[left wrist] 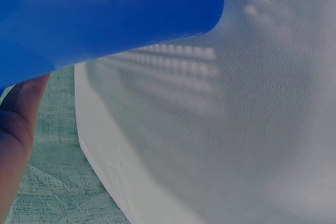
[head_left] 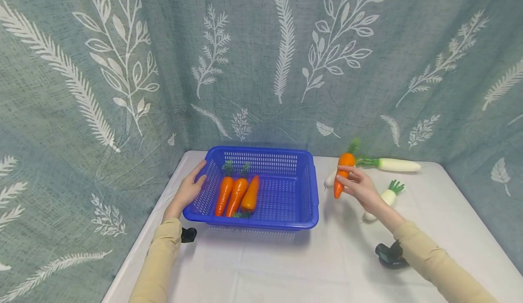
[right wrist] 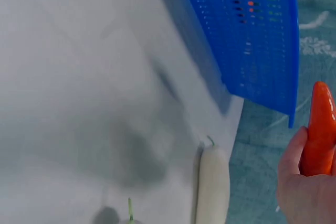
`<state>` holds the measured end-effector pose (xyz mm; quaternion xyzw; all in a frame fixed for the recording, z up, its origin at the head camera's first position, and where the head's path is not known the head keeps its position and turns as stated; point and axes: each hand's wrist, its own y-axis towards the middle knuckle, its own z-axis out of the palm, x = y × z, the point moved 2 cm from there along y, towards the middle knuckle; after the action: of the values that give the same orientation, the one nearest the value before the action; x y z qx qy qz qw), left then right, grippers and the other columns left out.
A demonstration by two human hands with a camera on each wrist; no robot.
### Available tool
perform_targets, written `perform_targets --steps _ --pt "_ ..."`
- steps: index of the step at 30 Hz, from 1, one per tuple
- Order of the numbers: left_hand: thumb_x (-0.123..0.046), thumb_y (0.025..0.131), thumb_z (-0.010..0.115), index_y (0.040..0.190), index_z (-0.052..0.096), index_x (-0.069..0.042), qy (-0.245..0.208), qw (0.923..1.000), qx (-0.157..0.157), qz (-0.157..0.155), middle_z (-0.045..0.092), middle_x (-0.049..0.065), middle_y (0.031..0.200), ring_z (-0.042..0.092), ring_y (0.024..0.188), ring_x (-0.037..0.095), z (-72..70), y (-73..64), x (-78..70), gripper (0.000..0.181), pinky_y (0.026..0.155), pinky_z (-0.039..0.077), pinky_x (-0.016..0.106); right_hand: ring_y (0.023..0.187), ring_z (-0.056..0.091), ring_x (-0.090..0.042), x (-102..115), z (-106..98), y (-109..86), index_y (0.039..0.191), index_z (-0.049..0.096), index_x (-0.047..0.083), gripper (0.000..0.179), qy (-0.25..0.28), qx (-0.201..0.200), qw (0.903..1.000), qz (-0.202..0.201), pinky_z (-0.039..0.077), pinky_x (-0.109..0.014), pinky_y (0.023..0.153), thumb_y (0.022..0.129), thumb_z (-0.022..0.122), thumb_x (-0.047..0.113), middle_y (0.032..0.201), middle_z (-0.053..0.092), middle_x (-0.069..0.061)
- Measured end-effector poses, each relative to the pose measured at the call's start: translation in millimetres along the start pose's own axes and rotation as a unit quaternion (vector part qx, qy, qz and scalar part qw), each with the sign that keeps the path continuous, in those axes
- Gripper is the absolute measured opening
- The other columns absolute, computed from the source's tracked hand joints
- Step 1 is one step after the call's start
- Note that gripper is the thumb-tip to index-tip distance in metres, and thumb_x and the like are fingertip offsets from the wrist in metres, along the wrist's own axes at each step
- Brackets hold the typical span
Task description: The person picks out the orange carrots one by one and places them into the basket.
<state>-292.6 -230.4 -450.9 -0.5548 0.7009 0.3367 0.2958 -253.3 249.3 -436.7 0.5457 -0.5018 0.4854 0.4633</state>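
In the head view my right hand point(head_left: 361, 189) pinches an orange carrot point(head_left: 346, 160) between thumb and fingers, above the table to the right of the blue basket point(head_left: 265, 225). Its green leafy top points away and its tip towards me. The same carrot point(right wrist: 319, 135) stands upright beside my thumb in the right wrist view. My left hand point(head_left: 189, 189) touches the basket's left rim with fingers extended; in the left wrist view the rim point(left wrist: 105, 30) hides part of that hand point(left wrist: 16, 135). Three carrots point(head_left: 237, 196) lie side by side in the basket's left half.
Right of the basket lie white radishes: one at the back point(head_left: 398, 165), one under my right forearm point(head_left: 386, 203), and one point(head_left: 329, 179) partly hidden behind the held carrot. A patterned green curtain point(head_left: 253, 67) hangs behind the white-covered table point(head_left: 286, 266).
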Motion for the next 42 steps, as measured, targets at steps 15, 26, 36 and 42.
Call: perform_targets --steps 15,26,36,42 --pt "-0.008 0.105 0.039 0.152 0.026 0.002 -0.001 1.0000 -0.003 -0.001 0.021 0.023 0.158 0.020 0.143 0.043 0.8 -0.5 1.5 0.050 0.118 0.015 0.053 0.092 0.061 -0.005 2 14 0.4 0.139 0.042 -0.009 0.051 -0.003 0.008 0.9999 0.007 0.056 -0.022 0.082 0.097 0.061 0.013 0.122 0.051 -0.015" --pt "-0.008 0.105 0.039 0.152 0.026 0.002 0.001 1.0000 -0.003 -0.001 0.021 0.022 0.158 0.020 0.144 0.042 0.8 1.5 3.0 0.050 0.118 0.015 0.053 0.090 0.063 -0.006 5 23 1.4 0.137 0.044 -0.010 0.048 0.019 0.019 0.9996 -0.007 0.057 -0.024 0.082 0.097 0.061 0.011 0.112 0.056 -0.009" --pt "-0.029 0.104 0.041 0.153 0.029 -0.005 -0.028 0.9981 -0.018 0.051 0.024 0.020 0.158 0.021 0.143 0.044 1.4 -2.3 7.4 0.055 0.118 0.014 0.055 0.092 0.061 -0.010 6 38 4.5 0.135 0.047 -0.009 0.045 0.033 0.031 0.9988 -0.015 0.057 -0.026 0.082 0.097 0.061 0.011 0.110 0.056 -0.007" --pt "-0.012 0.105 0.039 0.152 0.026 0.001 -0.013 0.9998 -0.006 0.013 0.022 0.022 0.158 0.020 0.143 0.044 1.4 1.0 3.5 0.051 0.118 0.015 0.055 0.091 0.063 -0.010 5 49 7.1 0.136 0.044 -0.012 0.045 0.053 0.038 0.9977 -0.016 0.058 -0.028 0.082 0.097 0.059 0.006 0.113 0.056 -0.011"
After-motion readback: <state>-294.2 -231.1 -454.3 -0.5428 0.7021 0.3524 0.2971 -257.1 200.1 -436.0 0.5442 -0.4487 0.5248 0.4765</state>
